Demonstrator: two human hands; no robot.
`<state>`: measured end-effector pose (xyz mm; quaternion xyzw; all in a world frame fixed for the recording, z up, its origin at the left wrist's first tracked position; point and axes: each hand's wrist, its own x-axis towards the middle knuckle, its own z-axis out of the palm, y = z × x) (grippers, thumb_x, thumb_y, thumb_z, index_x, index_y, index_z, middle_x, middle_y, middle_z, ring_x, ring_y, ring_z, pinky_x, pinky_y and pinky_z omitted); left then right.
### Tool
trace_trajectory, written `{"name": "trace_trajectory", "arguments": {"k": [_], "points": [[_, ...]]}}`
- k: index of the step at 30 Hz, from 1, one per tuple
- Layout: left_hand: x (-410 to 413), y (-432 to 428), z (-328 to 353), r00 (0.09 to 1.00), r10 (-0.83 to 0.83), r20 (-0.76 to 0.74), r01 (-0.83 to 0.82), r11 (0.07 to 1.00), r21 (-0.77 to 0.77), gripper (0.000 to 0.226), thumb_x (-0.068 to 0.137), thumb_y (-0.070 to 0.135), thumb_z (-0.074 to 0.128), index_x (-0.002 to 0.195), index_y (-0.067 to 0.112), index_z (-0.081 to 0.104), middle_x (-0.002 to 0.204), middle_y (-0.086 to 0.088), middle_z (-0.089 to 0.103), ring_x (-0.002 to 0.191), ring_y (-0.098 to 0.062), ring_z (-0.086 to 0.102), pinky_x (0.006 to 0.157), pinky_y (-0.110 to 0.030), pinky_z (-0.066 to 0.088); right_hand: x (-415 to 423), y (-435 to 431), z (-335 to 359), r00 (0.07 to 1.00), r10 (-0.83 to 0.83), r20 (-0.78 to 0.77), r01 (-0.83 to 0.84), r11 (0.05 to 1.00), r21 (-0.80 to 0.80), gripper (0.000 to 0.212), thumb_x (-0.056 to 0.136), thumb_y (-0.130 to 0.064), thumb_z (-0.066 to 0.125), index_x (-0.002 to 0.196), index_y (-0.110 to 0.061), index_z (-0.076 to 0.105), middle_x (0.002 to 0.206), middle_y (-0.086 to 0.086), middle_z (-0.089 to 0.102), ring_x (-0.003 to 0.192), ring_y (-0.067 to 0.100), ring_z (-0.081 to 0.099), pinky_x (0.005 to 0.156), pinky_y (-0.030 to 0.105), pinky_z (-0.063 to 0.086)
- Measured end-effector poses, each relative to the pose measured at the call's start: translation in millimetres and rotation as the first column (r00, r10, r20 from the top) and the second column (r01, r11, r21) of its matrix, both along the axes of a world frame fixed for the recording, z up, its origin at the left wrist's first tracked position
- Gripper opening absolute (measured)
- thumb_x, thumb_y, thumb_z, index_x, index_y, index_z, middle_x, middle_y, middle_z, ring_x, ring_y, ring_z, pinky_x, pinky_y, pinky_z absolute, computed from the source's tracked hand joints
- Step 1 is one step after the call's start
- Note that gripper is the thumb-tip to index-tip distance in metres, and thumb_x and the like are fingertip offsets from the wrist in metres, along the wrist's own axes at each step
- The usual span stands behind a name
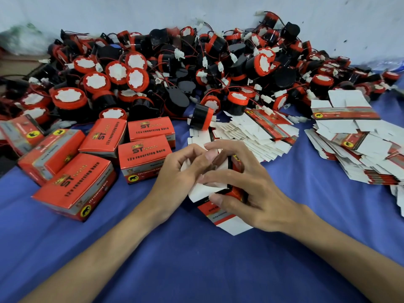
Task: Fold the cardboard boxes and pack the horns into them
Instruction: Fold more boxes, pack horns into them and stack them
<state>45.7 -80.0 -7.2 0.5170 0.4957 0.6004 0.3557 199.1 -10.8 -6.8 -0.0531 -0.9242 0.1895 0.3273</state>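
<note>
So on the left there's a bunch of finished red boxes [74, 184] sitting on the blue cloth [196, 259], printed "ST 12v reversing horn", lying at all sorts of angles, some leaning on each other. Behind them, along the far side against the pale wall [196, 12], is a huge heap of red-and-black horns [175, 68] with thin wires and little white plugs everywhere.

Middle of the scene, near side: the half-folded box [220, 206] is held between both hands. Its long axis runs roughly near-to-far, tilted a bit, with a white flap sticking out toward the near right and resting on the cloth. The white inner flaps at the top end are turned toward the left hand.

The left hand [175, 171] comes in from the near left, forearm angled up to the right, fingers curled and pinching the white flaps at the box's open end. The right hand [251, 193] comes from the near right, draped over the box, fingers curled around its red side, thumb pressing on the near edge, index finger reaching over to meet the left fingers.

Just past the hands is a fanned pile of flat unfolded cartons [258, 136], white sides mostly up, and another stack of flat cartons [358, 145] sits well off to the right.
</note>
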Motion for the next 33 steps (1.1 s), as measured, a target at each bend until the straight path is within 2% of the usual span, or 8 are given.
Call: {"name": "trace_trajectory", "arguments": {"k": [7, 10, 14, 17, 23, 28, 31, 33], "points": [[-13, -1, -2, 0.967, -0.238, 0.085, 0.240, 0.971, -0.012, 0.003, 0.073, 0.025, 0.060, 0.075, 0.025, 0.062, 0.075, 0.006, 0.059, 0.076, -0.012, 0.055, 0.071, -0.021, 0.044, 2, -1, -1, 0.999, 0.021, -0.039, -0.019, 0.999, 0.038, 0.020, 0.094, -0.026, 0.054, 0.112, -0.021, 0.060, 0.134, 0.004, 0.044, 0.104, 0.020, 0.053, 0.084, 0.050, 0.041], [-16, -1, -5, 0.953, -0.285, 0.106, 0.289, 0.957, -0.026, 0.018, 0.074, 0.010, 0.057, 0.082, 0.025, 0.062, 0.080, 0.000, 0.056, 0.076, -0.011, 0.053, 0.069, -0.020, 0.044, 2, -2, -1, 0.999, 0.017, -0.031, -0.015, 0.997, 0.077, 0.018, 0.095, -0.026, 0.052, 0.112, -0.022, 0.057, 0.126, 0.001, 0.054, 0.105, 0.023, 0.053, 0.084, 0.049, 0.040], [-21, -2, -5, 0.948, -0.318, -0.035, 0.317, 0.948, -0.022, 0.019, 0.078, 0.018, 0.064, 0.095, 0.018, 0.056, 0.084, -0.004, 0.050, 0.081, -0.008, 0.052, 0.075, -0.019, 0.043, 3, -3, -1, 1.000, 0.019, -0.003, -0.019, 0.996, 0.086, 0.016, 0.096, -0.028, 0.048, 0.110, -0.022, 0.054, 0.125, 0.000, 0.060, 0.106, 0.025, 0.052, 0.086, 0.049, 0.040], [-22, -3, -2, 0.951, -0.298, -0.078, 0.296, 0.955, -0.030, 0.019, 0.081, 0.018, 0.063, 0.097, 0.010, 0.055, 0.082, 0.007, 0.055, 0.079, -0.003, 0.054, 0.073, -0.014, 0.043, 3, -3, 1, 1.000, 0.027, -0.009, -0.027, 0.997, 0.077, 0.016, 0.097, -0.028, 0.048, 0.110, -0.021, 0.054, 0.126, -0.001, 0.058, 0.105, 0.020, 0.051, 0.087, 0.048, 0.039], [-7, -4, 1, 0.959, -0.127, -0.254, 0.136, 0.991, 0.016, 0.008, 0.089, 0.013, 0.052, 0.094, 0.007, 0.053, 0.086, 0.002, 0.055, 0.080, -0.002, 0.051, 0.076, -0.013, 0.042, 2, -2, -1, 0.999, 0.023, -0.045, -0.021, 0.999, 0.048, 0.015, 0.096, -0.028, 0.051, 0.106, -0.020, 0.055, 0.124, 0.000, 0.054, 0.104, 0.018, 0.053, 0.084, 0.048, 0.040], [3, -12, 2, 0.975, -0.216, -0.042, 0.215, 0.976, -0.040, 0.024, 0.092, 0.028, 0.043, 0.109, 0.013, 0.049, 0.109, -0.017, 0.050, 0.103, -0.019, 0.054, 0.090, -0.030, 0.046, 2, -4, 0, 0.997, 0.049, -0.053, -0.046, 0.998, 0.052, 0.014, 0.095, -0.025, 0.052, 0.106, -0.019, 0.057, 0.126, 0.001, 0.050, 0.106, 0.014, 0.050, 0.084, 0.047, 0.040], [6, -11, 3, 0.975, -0.220, -0.009, 0.219, 0.974, -0.048, 0.082, 0.080, 0.064, 0.051, 0.123, -0.005, 0.045, 0.127, -0.031, 0.047, 0.122, -0.038, 0.048, 0.101, -0.047, 0.042, 2, -5, 0, 0.997, 0.047, -0.065, -0.043, 0.997, 0.057, 0.018, 0.094, -0.024, 0.053, 0.103, -0.012, 0.064, 0.121, 0.002, 0.049, 0.108, 0.009, 0.045, 0.085, 0.047, 0.041], [6, -10, -1, 0.949, -0.298, 0.106, 0.303, 0.953, -0.030, 0.075, 0.092, 0.058, 0.036, 0.130, -0.005, 0.043, 0.133, -0.028, 0.049, 0.127, -0.031, 0.049, 0.104, -0.042, 0.043, 1, -5, 0, 0.996, 0.051, -0.068, -0.047, 0.997, 0.062, 0.023, 0.093, -0.022, 0.054, 0.097, -0.004, 0.069, 0.120, 0.005, 0.050, 0.113, 0.013, 0.047, 0.086, 0.048, 0.041]]}}
